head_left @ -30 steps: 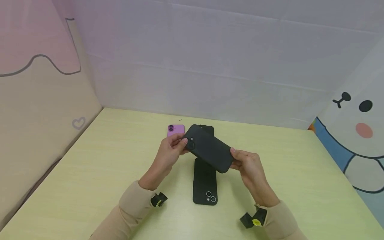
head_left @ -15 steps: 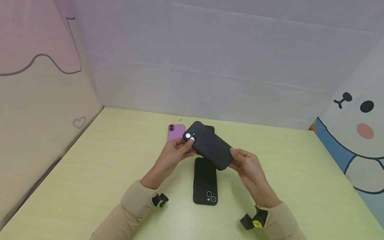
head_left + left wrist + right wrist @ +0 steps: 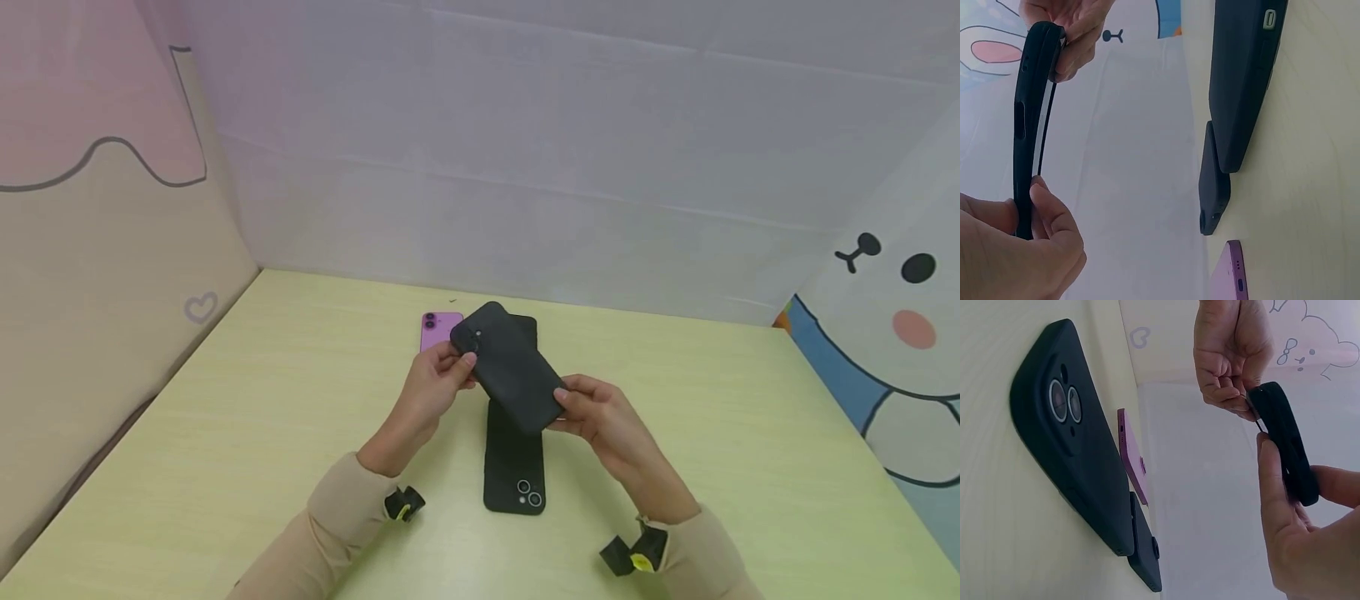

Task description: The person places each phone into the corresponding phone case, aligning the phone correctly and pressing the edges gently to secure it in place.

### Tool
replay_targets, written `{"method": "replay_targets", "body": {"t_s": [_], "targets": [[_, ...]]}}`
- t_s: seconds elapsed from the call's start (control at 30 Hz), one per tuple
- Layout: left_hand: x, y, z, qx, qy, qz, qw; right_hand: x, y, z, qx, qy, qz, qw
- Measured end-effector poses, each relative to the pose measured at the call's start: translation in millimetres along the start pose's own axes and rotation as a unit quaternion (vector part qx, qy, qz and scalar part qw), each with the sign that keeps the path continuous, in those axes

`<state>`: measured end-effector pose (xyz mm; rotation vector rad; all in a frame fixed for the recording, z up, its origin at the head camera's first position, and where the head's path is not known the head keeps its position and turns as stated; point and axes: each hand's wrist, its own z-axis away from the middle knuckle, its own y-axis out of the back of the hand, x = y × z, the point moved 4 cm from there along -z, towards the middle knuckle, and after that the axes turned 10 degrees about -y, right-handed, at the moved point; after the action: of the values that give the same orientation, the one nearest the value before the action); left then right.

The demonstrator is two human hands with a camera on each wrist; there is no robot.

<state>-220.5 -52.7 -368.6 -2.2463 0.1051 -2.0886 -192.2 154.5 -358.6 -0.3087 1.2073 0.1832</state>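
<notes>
Three phones lie on the table (image 3: 300,400). Above it, the left hand (image 3: 431,392) pinches the camera end of the black case (image 3: 513,367), the right hand (image 3: 603,417) the opposite end; the case is tilted. The near phone (image 3: 513,471) lies lenses up beneath, just beside the far phone (image 3: 528,328). The pink phone (image 3: 438,327) lies left of the latter. Both wrist views show a pale strip (image 3: 1042,125) on the case's underside, hidden from the head view; only the left wrist shows the near phone's port (image 3: 1269,19).
</notes>
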Motion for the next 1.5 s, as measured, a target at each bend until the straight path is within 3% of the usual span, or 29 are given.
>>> {"method": "replay_targets", "body": {"t_s": [0.37, 0.53, 0.67, 0.8, 0.97, 1.1, 1.33, 1.5], "targets": [[-0.4, 1.1, -1.2, 0.017, -0.002, -0.009, 0.9998, 8.7, -6.7, -2.3, -0.073, 0.006, 0.084, 0.9938], [-0.9, 0.4, -0.8, 0.011, 0.005, -0.003, 0.9999, 11.9, -9.3, -2.5, -0.087, 0.022, 0.114, 0.9894], [-2.2, -1.9, -0.6, -0.011, 0.001, -0.001, 0.9999, 12.6, -8.7, -3.1, -0.062, 0.031, 0.105, 0.9920], [-5.7, -7.3, 0.4, -0.057, 0.000, -0.009, 0.9983, 12.1, -8.3, -2.8, -0.024, 0.028, 0.092, 0.9951], [-10.5, -15.7, 3.8, -0.115, 0.000, -0.040, 0.9925, 10.7, -5.8, -1.7, 0.021, 0.025, 0.069, 0.9971], [-11.7, -20.4, 7.6, -0.137, -0.005, -0.062, 0.9886, 9.1, -4.5, -1.4, 0.044, 0.016, 0.051, 0.9976], [-4.8, -21.0, 11.5, -0.104, -0.035, -0.113, 0.9875, 7.3, -6.4, -1.1, 0.043, 0.011, 0.044, 0.9981], [-4.4, -19.5, 11.1, -0.080, -0.050, -0.122, 0.9881, 7.1, -8.2, -1.5, 0.024, 0.016, 0.051, 0.9983]]}}
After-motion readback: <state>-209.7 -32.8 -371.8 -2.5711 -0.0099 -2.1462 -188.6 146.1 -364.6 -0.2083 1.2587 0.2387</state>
